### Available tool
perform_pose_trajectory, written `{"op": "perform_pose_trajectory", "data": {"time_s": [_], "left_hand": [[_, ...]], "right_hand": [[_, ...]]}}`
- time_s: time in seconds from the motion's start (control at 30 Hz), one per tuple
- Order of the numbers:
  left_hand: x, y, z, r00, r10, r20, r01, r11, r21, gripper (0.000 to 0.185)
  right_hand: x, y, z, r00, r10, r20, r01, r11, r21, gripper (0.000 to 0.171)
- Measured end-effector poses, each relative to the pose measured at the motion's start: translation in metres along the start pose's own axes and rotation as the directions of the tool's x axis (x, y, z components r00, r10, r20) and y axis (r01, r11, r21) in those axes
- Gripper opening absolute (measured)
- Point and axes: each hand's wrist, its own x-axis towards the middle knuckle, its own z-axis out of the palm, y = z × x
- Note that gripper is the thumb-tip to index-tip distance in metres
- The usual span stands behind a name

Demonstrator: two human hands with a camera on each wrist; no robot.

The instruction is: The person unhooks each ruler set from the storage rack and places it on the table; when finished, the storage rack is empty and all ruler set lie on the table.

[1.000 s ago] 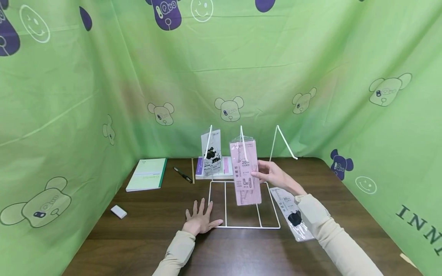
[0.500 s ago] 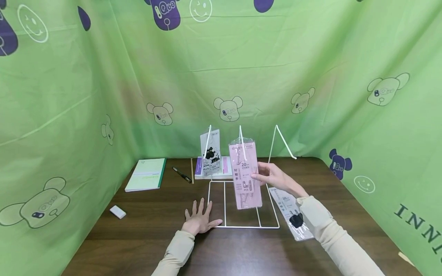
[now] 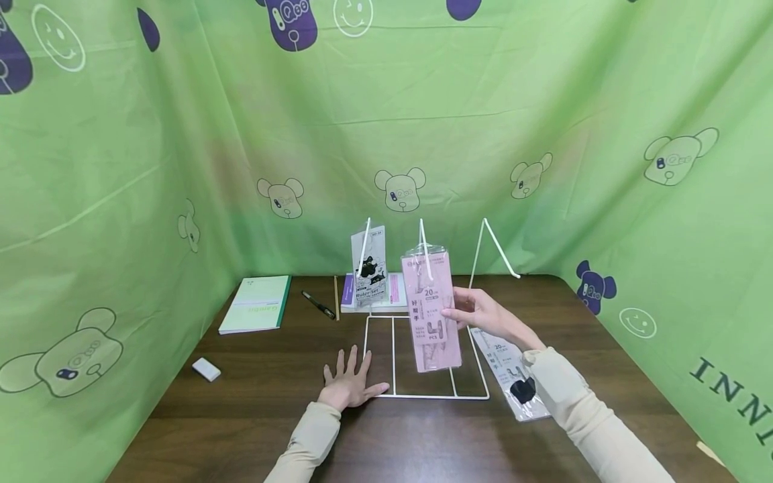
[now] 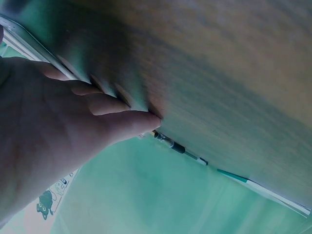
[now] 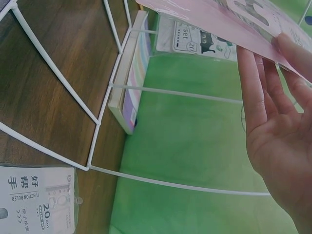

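Observation:
My right hand [image 3: 486, 314] pinches the right edge of a pink packaged ruler set [image 3: 431, 310], thumb in front and fingers behind. The pack stands upright at the middle prong of a white wire rack [image 3: 431, 398]; the prong's tip shows in front of it. Whether its hang hole is threaded on the prong is hard to tell. Fingers spread, my left hand [image 3: 350, 387] rests on the table, its thumb on the rack's front left base corner. A white ruler set with a black cat print [image 3: 370, 267] hangs from the left prong.
Right of the rack lies another white ruler set [image 3: 510, 376], partly under my right forearm. A purple-edged book [image 3: 395, 295] lies behind the rack. Left are a pen [image 3: 319, 306], a thin wooden stick [image 3: 337, 299], a green notebook [image 3: 256, 305] and a white eraser [image 3: 207, 369].
My right hand and the pink ruler set have moved slightly down and toward me. My left hand stays in place on the rack's corner.

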Motion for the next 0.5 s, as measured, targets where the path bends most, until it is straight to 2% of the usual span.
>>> {"op": "perform_pose_trajectory", "data": {"time_s": [0.13, 0.3, 0.5], "left_hand": [[-0.0059, 0.0048, -0.0078, 1.000, 0.005, 0.002, -0.005, 1.000, -0.016, 0.081], [-0.0075, 0.0059, -0.0089, 1.000, 0.016, -0.018, -0.016, 1.000, -0.019, 0.080], [-0.0064, 0.0049, -0.0081, 1.000, 0.015, -0.017, -0.015, 1.000, -0.021, 0.081]], "right_hand": [[-0.0029, -0.0022, 0.0008, 1.000, -0.004, 0.014, 0.003, 1.000, 0.011, 0.035], [-0.0065, -0.0033, 0.0020, 0.999, -0.019, 0.028, 0.018, 1.000, 0.006, 0.033], [-0.0103, -0.0052, 0.0034, 0.999, 0.001, 0.034, -0.001, 1.000, -0.005, 0.034]]}}
